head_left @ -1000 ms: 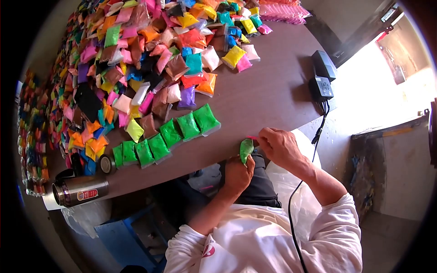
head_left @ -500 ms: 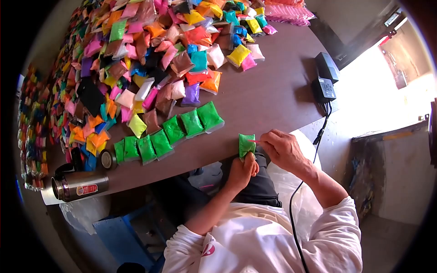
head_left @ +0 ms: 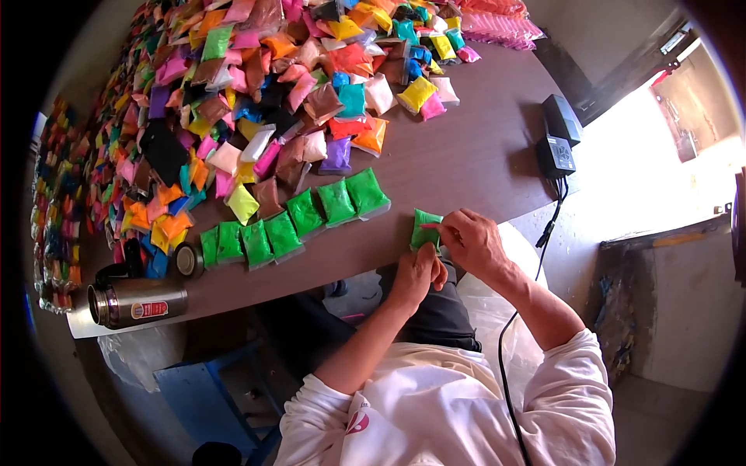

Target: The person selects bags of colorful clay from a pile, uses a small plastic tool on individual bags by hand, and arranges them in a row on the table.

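Note:
A small green packet (head_left: 423, 231) is held at the table's front edge, its lower end pinched in my left hand (head_left: 420, 273). My right hand (head_left: 471, 242) is closed on a thin pink stick (head_left: 430, 226), whose visible end lies across the face of that packet. What the stick is exactly I cannot tell, since the fingers cover most of it. To the left, a slanting row of several green packets (head_left: 281, 235) lies flat on the brown table (head_left: 466, 140).
A large heap of coloured packets (head_left: 256, 101) covers the table's left and back. A steel flask (head_left: 140, 303) lies at the front left, its cap (head_left: 187, 259) beside it. A black power adapter (head_left: 555, 155) sits at the right edge, and a black cable (head_left: 503, 349) hangs down.
Both hands have shifted slightly, and the right hand with the pink stick is closer over the green packet. The whole view has tilted a little; the row of packets lies as before.

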Demonstrator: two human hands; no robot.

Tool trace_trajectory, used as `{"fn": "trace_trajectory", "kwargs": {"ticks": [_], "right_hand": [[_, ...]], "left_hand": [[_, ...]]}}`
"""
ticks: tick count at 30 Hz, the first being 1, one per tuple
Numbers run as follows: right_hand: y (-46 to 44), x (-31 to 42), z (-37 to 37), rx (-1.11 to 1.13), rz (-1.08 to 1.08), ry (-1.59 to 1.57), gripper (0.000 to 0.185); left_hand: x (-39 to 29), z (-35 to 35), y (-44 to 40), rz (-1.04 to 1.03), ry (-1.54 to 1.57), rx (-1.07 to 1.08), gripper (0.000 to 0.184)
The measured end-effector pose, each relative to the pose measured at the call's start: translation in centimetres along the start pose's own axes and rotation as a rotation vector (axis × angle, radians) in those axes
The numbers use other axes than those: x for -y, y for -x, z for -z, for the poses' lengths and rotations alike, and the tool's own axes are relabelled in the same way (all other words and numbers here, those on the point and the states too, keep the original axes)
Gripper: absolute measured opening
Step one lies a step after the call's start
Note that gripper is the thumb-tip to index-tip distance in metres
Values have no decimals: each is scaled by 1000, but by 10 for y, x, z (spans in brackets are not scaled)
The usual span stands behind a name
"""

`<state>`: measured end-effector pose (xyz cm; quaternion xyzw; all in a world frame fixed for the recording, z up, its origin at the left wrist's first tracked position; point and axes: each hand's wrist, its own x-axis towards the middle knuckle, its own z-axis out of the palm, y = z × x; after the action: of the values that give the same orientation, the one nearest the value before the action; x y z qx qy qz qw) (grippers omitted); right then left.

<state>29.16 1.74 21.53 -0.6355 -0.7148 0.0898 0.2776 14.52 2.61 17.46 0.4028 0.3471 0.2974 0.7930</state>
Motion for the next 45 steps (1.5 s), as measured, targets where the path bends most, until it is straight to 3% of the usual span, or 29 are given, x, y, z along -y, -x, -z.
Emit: {"fn": "trace_trajectory", "kwargs": {"ticks": [5,8,10,16,18,22,27,29,32,34,36,40,43,45], "right_hand": [[2,-5,3,-163,-88,4,7],[11,4,7,-76,72,-5,7],[7,18,12,116,213,85,8],[-12,-23,8,-129,13,204,6],[-15,-19,17,-106,-91,-47,7],[-8,6,10,31,61,-16,9],[-18,-11,-2,51,21,56,9],[-20,-32,-9,-158,-11,83,8],[-25,-23,20,-21,-140,-4,6],[-19,-16,15,-6,-105,-71,5],[-18,-9,10,36,119,-168,6],[-25,-19,3,156,86,37,7],[-37,-33,12,21,-15,163,5],[-29,-21,14,20,-7,65,3]], "left_hand": [[-2,-5,4,58,38,-47,45],[8,0,4,39,58,-4,45],[6,-3,4,61,62,-23,45],[5,-1,9,66,-4,-55,46],[3,2,2,40,-33,-53,46],[7,1,3,55,64,-19,46],[2,4,2,32,23,-7,49],[4,6,4,40,2,-9,51],[12,11,4,14,16,-13,54],[15,11,7,-4,51,2,54],[12,10,6,9,47,14,53],[8,13,6,27,80,41,52],[4,13,7,51,57,32,49],[9,16,9,64,39,23,49]]}}
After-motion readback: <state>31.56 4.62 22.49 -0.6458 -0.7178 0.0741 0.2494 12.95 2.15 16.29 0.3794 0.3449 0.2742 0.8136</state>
